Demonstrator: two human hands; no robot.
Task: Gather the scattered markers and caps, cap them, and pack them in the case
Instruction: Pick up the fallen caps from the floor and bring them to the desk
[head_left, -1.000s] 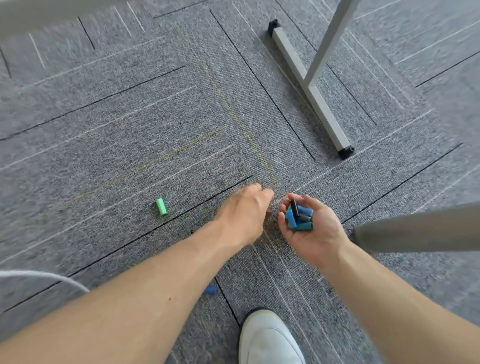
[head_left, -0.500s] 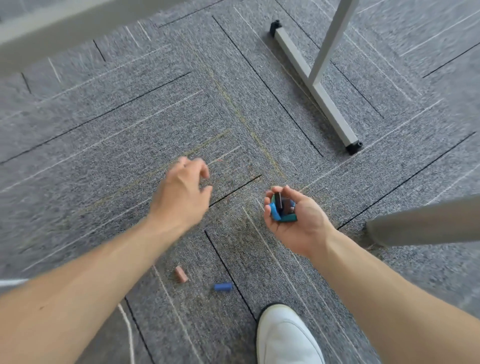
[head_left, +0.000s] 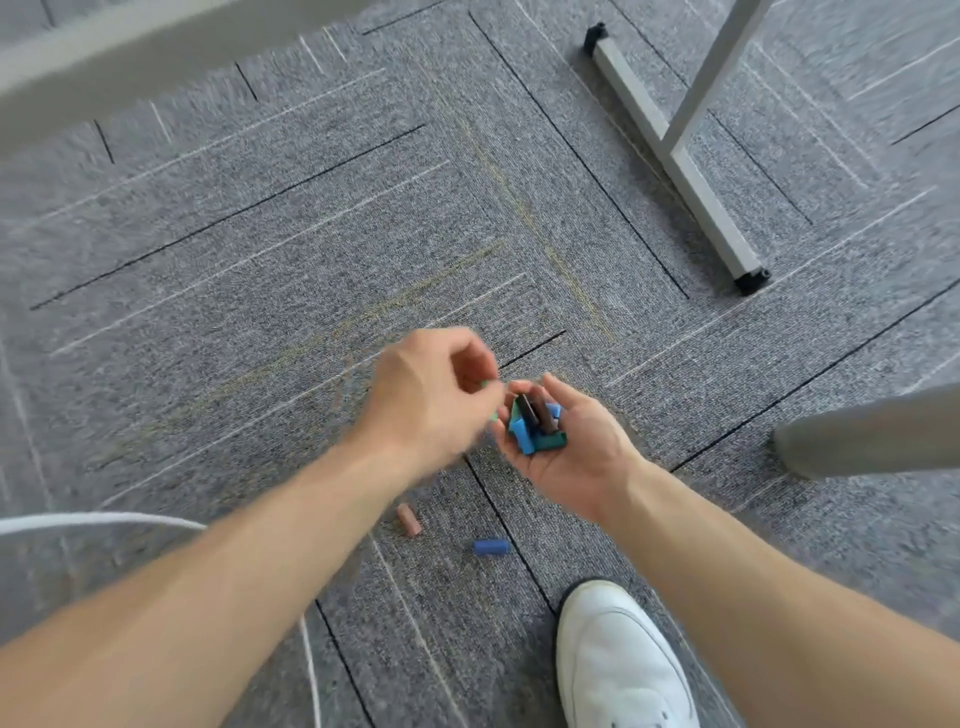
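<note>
A thin white cable (head_left: 104, 518) curves over the grey carpet-tile floor (head_left: 260, 260) at the far left. The left hand (head_left: 431, 400) hangs above the carpet near the middle, blurred, its fingers curled inward. A small green plastic marker cap (head_left: 489, 385) shows at its fingertips, seemingly pinched there, though the blur hides the exact grip. Below that hand, a pinkish-brown cylindrical cap (head_left: 409, 519) lies on the carpet, and a dark blue cylindrical cap (head_left: 491, 547) lies near it to the right, the two apart. Just beside the left hand, the right hand (head_left: 566, 452) is turned palm up, its fingers cupped around a small heap of blue, teal, black and brown caps (head_left: 535, 423) resting in the palm. A white shoe (head_left: 618, 660) stands on the carpet at the bottom edge. A grey metal frame leg with black end plugs (head_left: 691, 176) sits at the upper right. A blurred grey tube (head_left: 872, 436) juts in from the right edge.
</note>
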